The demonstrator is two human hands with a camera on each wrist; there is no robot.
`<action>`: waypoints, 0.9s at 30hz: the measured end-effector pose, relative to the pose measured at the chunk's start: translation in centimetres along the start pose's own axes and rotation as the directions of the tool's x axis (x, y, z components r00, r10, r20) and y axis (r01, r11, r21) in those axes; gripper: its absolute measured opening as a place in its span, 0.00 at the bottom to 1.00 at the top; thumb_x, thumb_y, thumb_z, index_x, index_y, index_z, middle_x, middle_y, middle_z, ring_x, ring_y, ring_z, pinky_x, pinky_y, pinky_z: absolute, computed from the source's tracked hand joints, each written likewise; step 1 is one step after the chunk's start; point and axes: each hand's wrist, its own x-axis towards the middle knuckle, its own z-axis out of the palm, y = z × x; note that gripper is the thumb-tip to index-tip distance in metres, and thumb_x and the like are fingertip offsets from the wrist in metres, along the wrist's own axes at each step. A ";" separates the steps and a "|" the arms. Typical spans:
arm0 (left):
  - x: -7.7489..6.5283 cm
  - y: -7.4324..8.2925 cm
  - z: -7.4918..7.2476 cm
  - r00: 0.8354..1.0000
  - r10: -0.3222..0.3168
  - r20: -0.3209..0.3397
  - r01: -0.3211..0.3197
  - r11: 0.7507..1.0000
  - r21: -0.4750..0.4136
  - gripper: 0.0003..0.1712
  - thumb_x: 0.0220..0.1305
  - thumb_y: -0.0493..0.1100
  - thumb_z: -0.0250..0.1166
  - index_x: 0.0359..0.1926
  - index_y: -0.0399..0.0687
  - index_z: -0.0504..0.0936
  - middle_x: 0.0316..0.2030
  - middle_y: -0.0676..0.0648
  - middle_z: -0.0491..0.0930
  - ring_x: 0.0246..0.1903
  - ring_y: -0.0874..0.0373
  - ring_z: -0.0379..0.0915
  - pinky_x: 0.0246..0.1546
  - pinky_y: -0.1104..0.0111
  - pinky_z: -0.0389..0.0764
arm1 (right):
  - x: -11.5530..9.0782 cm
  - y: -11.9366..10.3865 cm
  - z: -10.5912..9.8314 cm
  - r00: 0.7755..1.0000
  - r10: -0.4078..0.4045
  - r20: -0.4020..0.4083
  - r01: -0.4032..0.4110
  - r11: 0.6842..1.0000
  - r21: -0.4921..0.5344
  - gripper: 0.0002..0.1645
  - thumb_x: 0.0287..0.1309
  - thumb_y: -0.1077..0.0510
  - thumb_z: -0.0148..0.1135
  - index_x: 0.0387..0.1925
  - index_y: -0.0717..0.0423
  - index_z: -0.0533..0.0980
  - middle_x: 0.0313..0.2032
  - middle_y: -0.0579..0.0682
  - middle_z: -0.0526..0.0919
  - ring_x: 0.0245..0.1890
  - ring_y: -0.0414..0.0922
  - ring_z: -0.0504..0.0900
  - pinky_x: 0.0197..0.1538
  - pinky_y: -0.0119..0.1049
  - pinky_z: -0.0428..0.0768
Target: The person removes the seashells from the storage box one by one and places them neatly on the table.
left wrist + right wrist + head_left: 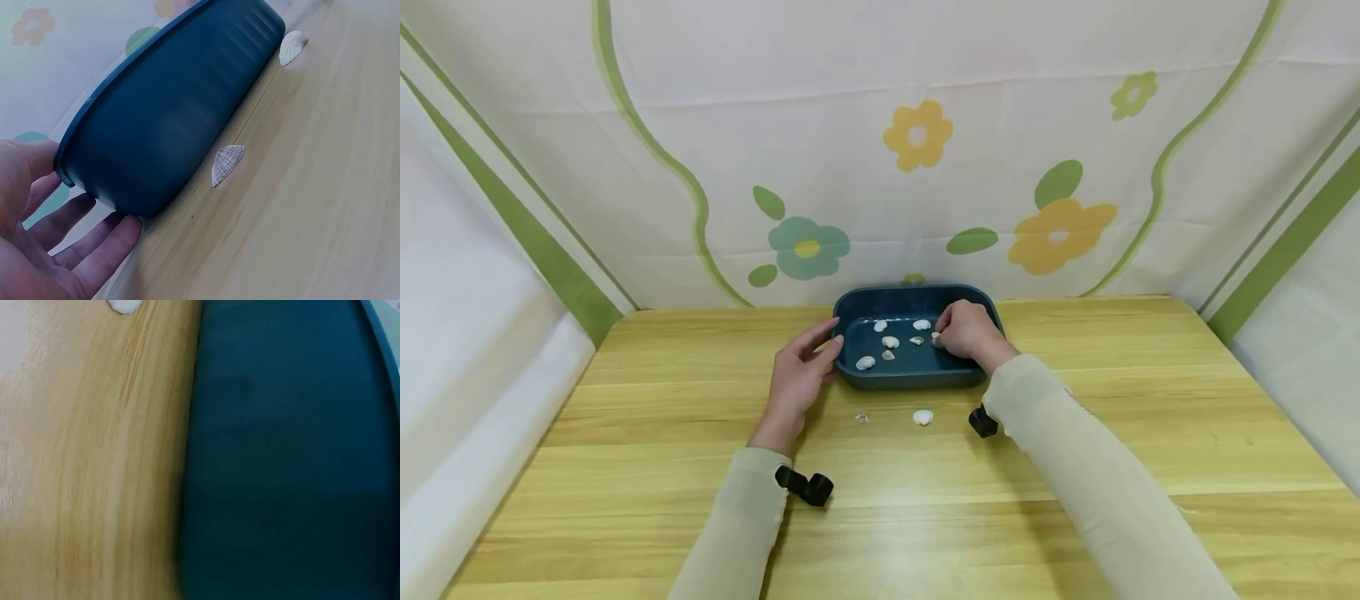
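Note:
A dark blue tray (917,381) with raised walls stands at the table's far edge. Several small seashells, among them a white shell (865,362), lie spread over its floor. My left hand (797,379) holds the tray's left end, thumb at the rim and fingertips against the outer wall, as the left wrist view also shows. Inside the tray's right side, my right hand (967,331) pinches a small seashell (936,336) low over the floor, mostly covered by the fingers. The right wrist view shows the tray's outer wall (287,437) but no hand.
Two seashells lie on the wooden table in front of the tray: a small fan-shaped shell (227,164) and a larger white shell (922,417). Behind the tray hangs a white curtain (850,150) with flower prints. Each wrist carries a black camera mount (808,485).

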 end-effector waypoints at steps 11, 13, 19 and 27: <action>0.0 -0.1 0.0 1.000 0.002 0.002 -0.002 1.000 -0.005 0.24 0.78 0.50 0.67 0.71 0.61 0.82 0.73 0.49 0.77 0.66 0.49 0.79 0.64 0.50 0.86 | -0.2 -0.3 -0.1 1.000 -0.011 0.011 0.011 0.999 -0.039 0.07 0.71 0.57 0.71 0.42 0.57 0.88 0.51 0.57 0.89 0.47 0.53 0.86 0.58 0.49 0.87; 0.0 -0.1 0.0 1.000 -0.001 0.005 0.001 1.000 -0.008 0.24 0.78 0.50 0.67 0.71 0.61 0.82 0.73 0.49 0.77 0.66 0.49 0.79 0.64 0.50 0.86 | -0.3 -0.2 -0.1 1.000 -0.008 0.014 0.009 0.999 -0.037 0.07 0.70 0.57 0.72 0.40 0.56 0.89 0.50 0.56 0.90 0.47 0.53 0.86 0.57 0.49 0.87; 0.0 -0.3 0.0 1.000 -0.005 0.009 0.005 1.000 -0.013 0.24 0.78 0.50 0.67 0.71 0.60 0.82 0.73 0.49 0.77 0.67 0.49 0.79 0.63 0.51 0.86 | -0.4 -0.1 -0.1 1.000 -0.011 0.007 0.011 0.999 -0.042 0.08 0.67 0.57 0.74 0.32 0.56 0.90 0.45 0.54 0.91 0.42 0.51 0.85 0.52 0.46 0.87; -0.1 -0.1 0.0 1.000 -0.006 0.008 0.006 1.000 -0.017 0.24 0.78 0.50 0.67 0.71 0.61 0.82 0.73 0.49 0.77 0.67 0.50 0.78 0.64 0.51 0.86 | -0.8 -0.4 -0.4 0.999 -0.050 0.014 0.051 0.993 -0.105 0.09 0.69 0.57 0.73 0.31 0.55 0.88 0.38 0.52 0.90 0.39 0.49 0.85 0.51 0.46 0.86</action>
